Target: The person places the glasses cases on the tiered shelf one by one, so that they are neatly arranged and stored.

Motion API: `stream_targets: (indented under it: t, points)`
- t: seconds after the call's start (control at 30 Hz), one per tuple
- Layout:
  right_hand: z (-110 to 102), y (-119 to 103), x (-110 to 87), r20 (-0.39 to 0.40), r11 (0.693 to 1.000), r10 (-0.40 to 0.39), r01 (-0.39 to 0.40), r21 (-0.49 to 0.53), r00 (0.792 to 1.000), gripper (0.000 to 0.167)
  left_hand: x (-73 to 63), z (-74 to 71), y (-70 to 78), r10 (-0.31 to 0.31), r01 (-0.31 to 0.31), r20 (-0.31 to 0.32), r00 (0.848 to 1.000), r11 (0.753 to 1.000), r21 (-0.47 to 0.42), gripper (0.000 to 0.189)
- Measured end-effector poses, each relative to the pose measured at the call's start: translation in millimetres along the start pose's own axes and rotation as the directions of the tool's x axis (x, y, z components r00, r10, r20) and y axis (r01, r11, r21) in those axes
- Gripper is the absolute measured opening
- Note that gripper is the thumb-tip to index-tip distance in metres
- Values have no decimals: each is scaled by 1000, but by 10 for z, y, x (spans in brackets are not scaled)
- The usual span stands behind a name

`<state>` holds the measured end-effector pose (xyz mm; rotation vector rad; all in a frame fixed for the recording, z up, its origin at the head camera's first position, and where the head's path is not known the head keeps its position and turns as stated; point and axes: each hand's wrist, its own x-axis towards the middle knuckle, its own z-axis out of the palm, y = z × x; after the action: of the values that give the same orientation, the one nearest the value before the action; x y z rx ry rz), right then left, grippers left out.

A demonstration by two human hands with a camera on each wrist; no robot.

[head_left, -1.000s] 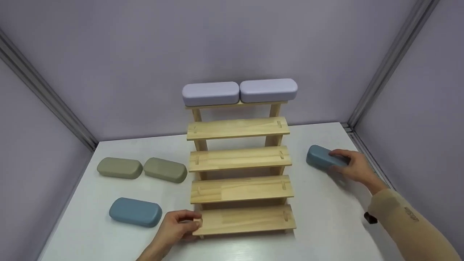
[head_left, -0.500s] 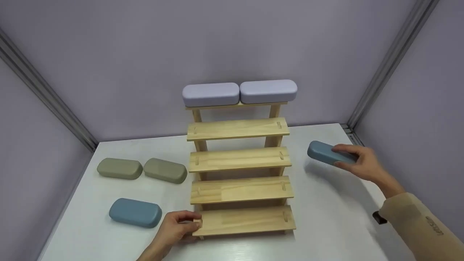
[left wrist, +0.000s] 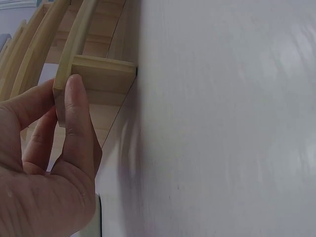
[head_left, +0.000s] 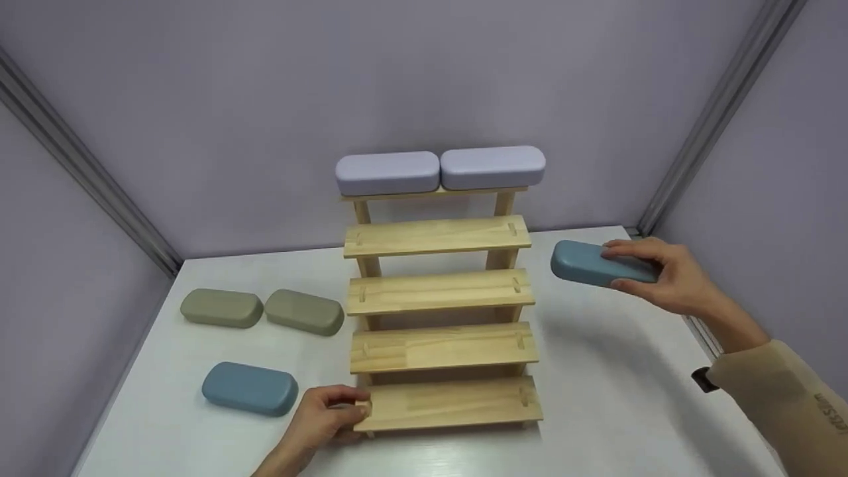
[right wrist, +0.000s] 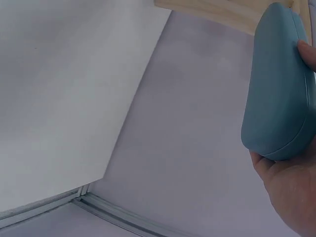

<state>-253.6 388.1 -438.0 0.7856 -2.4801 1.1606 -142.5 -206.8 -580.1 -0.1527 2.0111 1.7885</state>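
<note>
A blue glasses case [head_left: 583, 263] is gripped by my right hand [head_left: 676, 275], thumb on one long side and fingers on the other. It hangs above the table, to the right of a stepped wooden rack [head_left: 440, 291]. The right wrist view shows the same glasses case [right wrist: 279, 84] with a seam along its edge. My left hand [head_left: 318, 417] pinches the left end of the rack's lowest shelf; in the left wrist view its thumb [left wrist: 76, 113] presses the shelf's front edge. Two lavender glasses cases [head_left: 387, 173] stand side by side on the top shelf.
Two olive-green glasses cases [head_left: 222, 308] lie on the white table [head_left: 596, 397] left of the rack. Another blue glasses case [head_left: 250, 389] lies in front of them, near my left hand. Pale walls with metal corner rails [head_left: 722, 112] enclose the table.
My right hand has lifted the blue glasses case off the table, raising it and turning it more level. The left hand keeps its hold on the bottom shelf.
</note>
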Motion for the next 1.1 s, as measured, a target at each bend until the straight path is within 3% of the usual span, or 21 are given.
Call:
stream_targets:
  t: [0.4,0.67,1.1]
  points:
    - [-47,-450,359,36,996,-79,80,-27,996,53,-24,3,6,-4,4,11,1000,1000,-11,35]
    - [120,-554,648,81,987,-159,159,-3,984,51,-26,13,17,-3,4,8,1000,1000,-14,33]
    - [481,-658,1037,149,982,-186,190,-13,971,47,-20,14,14,7,-6,9,1000,1000,-22,32]
